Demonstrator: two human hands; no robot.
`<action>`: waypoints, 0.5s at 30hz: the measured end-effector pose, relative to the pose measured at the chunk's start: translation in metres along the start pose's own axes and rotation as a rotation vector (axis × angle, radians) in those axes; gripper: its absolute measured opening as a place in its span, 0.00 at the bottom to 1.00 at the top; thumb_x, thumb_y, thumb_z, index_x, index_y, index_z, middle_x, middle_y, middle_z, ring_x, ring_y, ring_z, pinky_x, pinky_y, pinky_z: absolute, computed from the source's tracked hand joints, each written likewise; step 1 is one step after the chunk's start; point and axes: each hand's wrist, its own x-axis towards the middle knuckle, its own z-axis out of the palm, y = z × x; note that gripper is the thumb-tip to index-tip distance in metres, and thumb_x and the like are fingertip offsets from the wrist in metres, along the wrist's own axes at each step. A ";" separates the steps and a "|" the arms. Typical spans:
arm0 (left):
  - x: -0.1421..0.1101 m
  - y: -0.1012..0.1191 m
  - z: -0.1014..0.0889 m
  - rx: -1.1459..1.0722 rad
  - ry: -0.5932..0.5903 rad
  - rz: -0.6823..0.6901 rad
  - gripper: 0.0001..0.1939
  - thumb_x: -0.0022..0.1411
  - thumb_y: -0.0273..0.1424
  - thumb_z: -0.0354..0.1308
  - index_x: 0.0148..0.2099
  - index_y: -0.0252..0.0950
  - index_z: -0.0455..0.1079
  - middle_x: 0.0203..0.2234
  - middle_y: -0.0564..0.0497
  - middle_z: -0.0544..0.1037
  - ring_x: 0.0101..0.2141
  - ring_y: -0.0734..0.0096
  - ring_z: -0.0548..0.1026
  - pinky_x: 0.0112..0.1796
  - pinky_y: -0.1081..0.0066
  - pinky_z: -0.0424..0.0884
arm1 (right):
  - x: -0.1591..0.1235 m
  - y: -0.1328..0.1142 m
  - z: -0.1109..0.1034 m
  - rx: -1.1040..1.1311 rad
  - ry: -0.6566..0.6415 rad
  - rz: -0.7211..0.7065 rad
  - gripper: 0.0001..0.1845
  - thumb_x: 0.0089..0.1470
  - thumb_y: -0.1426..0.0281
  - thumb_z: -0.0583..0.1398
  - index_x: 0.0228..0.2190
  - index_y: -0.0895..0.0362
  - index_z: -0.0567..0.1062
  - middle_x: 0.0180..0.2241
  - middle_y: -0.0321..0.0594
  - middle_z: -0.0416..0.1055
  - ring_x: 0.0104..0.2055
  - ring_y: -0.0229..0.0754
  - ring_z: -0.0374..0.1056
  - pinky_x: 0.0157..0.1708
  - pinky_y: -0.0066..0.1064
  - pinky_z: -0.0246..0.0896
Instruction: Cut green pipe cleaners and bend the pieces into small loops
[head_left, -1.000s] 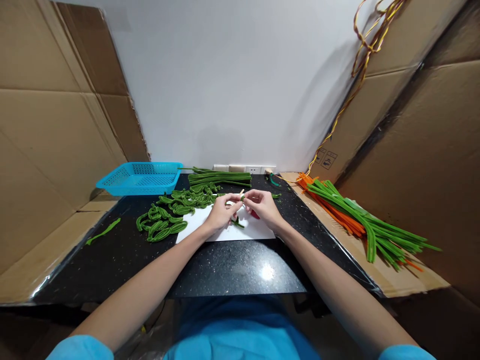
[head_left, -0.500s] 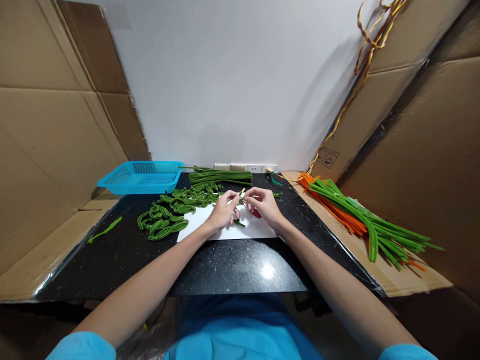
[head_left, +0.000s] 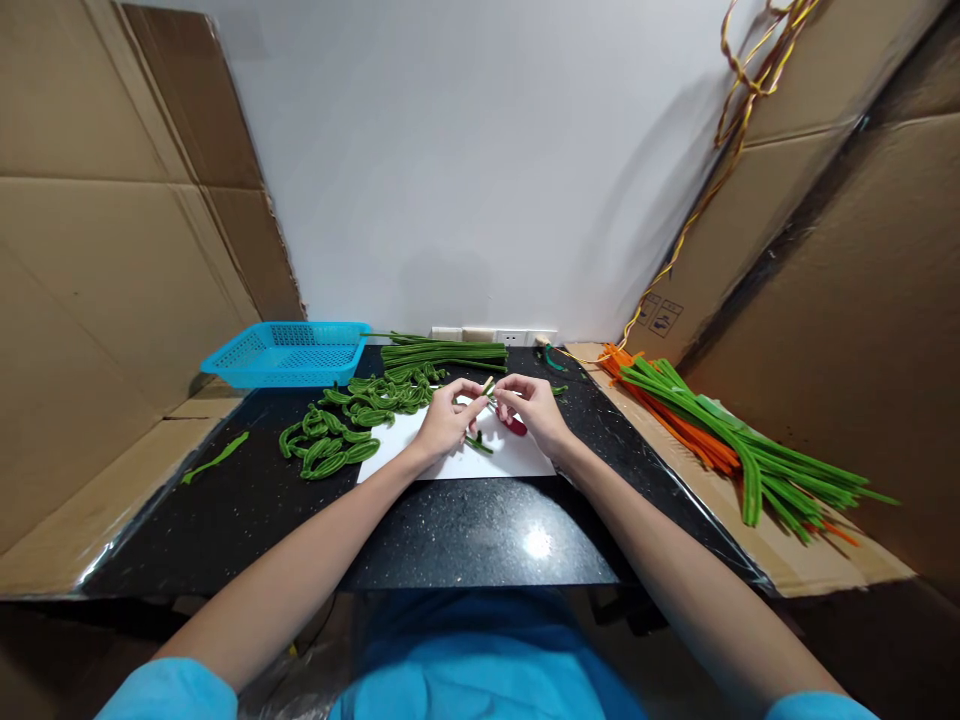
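Observation:
Over a white sheet [head_left: 525, 458], my left hand [head_left: 446, 418] is closed in a pinch on a short green pipe cleaner [head_left: 487, 390] with a pale tip. My right hand [head_left: 538, 408] meets it from the other side, thumb and fingertips pinched at the same piece; exactly what those fingertips hold is too small to make out. Below the right fingers lies a red object [head_left: 516, 427], partly hidden, its kind unclear. A short dark green piece [head_left: 478, 444] rests on the sheet between the hands. Left of the sheet, several looped green pipe cleaners [head_left: 324, 442] are heaped.
A blue plastic basket [head_left: 289, 375] stands at the back left. Straight dark green pipe cleaners [head_left: 446, 354] lie along the wall, near a socket strip [head_left: 511, 336]. Light green stems [head_left: 750, 450] and orange stems [head_left: 694, 445] lie on cardboard at right. Cardboard walls flank the black table [head_left: 480, 530].
Both hands stay together over the sheet, fingers shifting slightly around the small piece. More of the red object and the loose green piece shows now. The view has shifted a little.

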 end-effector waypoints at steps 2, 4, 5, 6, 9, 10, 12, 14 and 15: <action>0.001 -0.001 -0.001 0.006 0.015 0.005 0.19 0.58 0.42 0.67 0.42 0.32 0.71 0.27 0.53 0.73 0.17 0.79 0.69 0.13 0.79 0.60 | -0.001 -0.002 0.001 -0.034 0.002 -0.015 0.17 0.50 0.57 0.68 0.30 0.58 0.75 0.19 0.34 0.69 0.18 0.34 0.60 0.17 0.26 0.52; 0.003 -0.003 -0.002 0.002 0.030 -0.015 0.17 0.59 0.40 0.66 0.42 0.32 0.72 0.21 0.56 0.70 0.15 0.79 0.66 0.13 0.79 0.59 | -0.003 -0.004 0.003 -0.066 0.003 -0.064 0.17 0.50 0.56 0.68 0.33 0.57 0.76 0.25 0.36 0.72 0.20 0.35 0.63 0.18 0.27 0.56; 0.004 -0.003 -0.002 -0.008 0.041 -0.033 0.16 0.60 0.40 0.65 0.42 0.32 0.72 0.19 0.57 0.69 0.14 0.79 0.65 0.13 0.78 0.59 | -0.003 -0.006 0.003 -0.078 0.000 -0.095 0.18 0.51 0.56 0.68 0.35 0.57 0.76 0.28 0.37 0.74 0.22 0.36 0.65 0.19 0.27 0.58; 0.004 -0.004 -0.002 -0.025 0.053 -0.053 0.15 0.60 0.39 0.65 0.42 0.32 0.72 0.18 0.57 0.68 0.14 0.79 0.64 0.12 0.78 0.58 | -0.004 -0.007 0.004 -0.088 -0.005 -0.126 0.18 0.51 0.57 0.68 0.38 0.56 0.76 0.30 0.38 0.75 0.23 0.36 0.66 0.20 0.28 0.60; 0.005 -0.003 -0.002 -0.116 0.057 -0.103 0.14 0.59 0.38 0.65 0.40 0.32 0.71 0.25 0.54 0.72 0.14 0.82 0.64 0.12 0.78 0.57 | -0.005 -0.009 0.005 -0.142 -0.014 -0.196 0.18 0.55 0.59 0.66 0.43 0.56 0.76 0.33 0.40 0.75 0.25 0.37 0.67 0.23 0.29 0.63; 0.005 -0.002 -0.002 -0.147 0.046 -0.113 0.14 0.58 0.38 0.66 0.40 0.33 0.70 0.27 0.53 0.73 0.15 0.83 0.64 0.12 0.78 0.56 | -0.006 -0.009 0.005 -0.173 -0.010 -0.215 0.17 0.56 0.59 0.65 0.43 0.56 0.77 0.33 0.40 0.76 0.26 0.38 0.68 0.24 0.30 0.64; 0.004 -0.001 -0.002 -0.188 0.025 -0.127 0.15 0.58 0.38 0.66 0.39 0.33 0.70 0.28 0.53 0.72 0.15 0.84 0.64 0.12 0.79 0.56 | -0.006 -0.008 0.004 -0.243 0.001 -0.252 0.16 0.57 0.60 0.64 0.43 0.56 0.78 0.33 0.41 0.76 0.28 0.39 0.69 0.26 0.30 0.65; 0.003 0.001 -0.001 -0.210 0.020 -0.134 0.16 0.57 0.39 0.67 0.39 0.33 0.69 0.27 0.54 0.71 0.15 0.85 0.63 0.13 0.79 0.55 | -0.006 -0.007 0.004 -0.295 0.006 -0.284 0.15 0.57 0.61 0.64 0.43 0.56 0.79 0.33 0.42 0.77 0.31 0.40 0.71 0.29 0.31 0.66; 0.003 0.001 -0.001 -0.220 0.023 -0.139 0.17 0.57 0.39 0.68 0.39 0.33 0.69 0.27 0.55 0.70 0.15 0.85 0.62 0.13 0.79 0.55 | -0.006 -0.006 0.003 -0.314 0.006 -0.298 0.14 0.58 0.61 0.63 0.43 0.56 0.79 0.34 0.42 0.77 0.32 0.41 0.72 0.30 0.31 0.66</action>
